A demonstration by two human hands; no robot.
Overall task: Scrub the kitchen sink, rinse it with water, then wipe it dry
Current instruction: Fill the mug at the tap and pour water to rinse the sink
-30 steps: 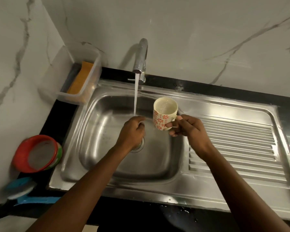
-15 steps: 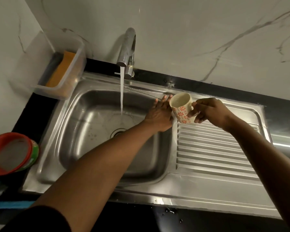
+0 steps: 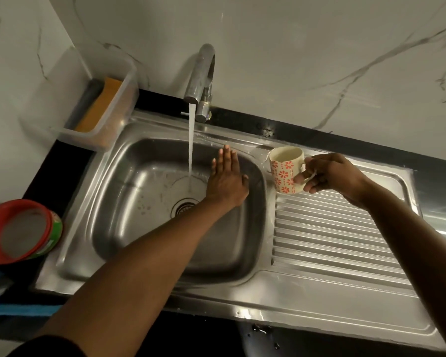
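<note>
Your left hand (image 3: 227, 181) reaches into the stainless steel sink (image 3: 113, 228), laid flat with its fingers straight and close together, pointing toward the back wall of the basin. It holds nothing. It sits in the back right part of the basin, just to the right of the water stream (image 3: 191, 145), and I cannot tell whether the palm presses on the steel or hangs just above it.

The water runs in a steady column from the chrome tap (image 3: 201, 73) at the back rim and lands on the basin floor just behind the drain strainer (image 3: 183, 206). Your left forearm covers the strainer's right edge.

Your right hand (image 3: 330, 173) grips a cream mug (image 3: 285, 171) patterned with red flowers, fingers curled around its handle and thumb on top. You hold the mug nearly upright, mouth up, over the strip of steel between the basin and the ribbed drainboard (image 3: 332, 235), near your left hand but not touching it. Whether it holds any water I cannot tell.

At the back left corner a clear plastic container (image 3: 129, 81) stands against the marble wall (image 3: 319, 60), with an orange sponge (image 3: 101, 104) inside. On the black countertop (image 3: 49, 171) left of the sink sits a round tub with a red rim (image 3: 18, 205), and a blue cloth (image 3: 18, 309) lies at the near left edge.
</note>
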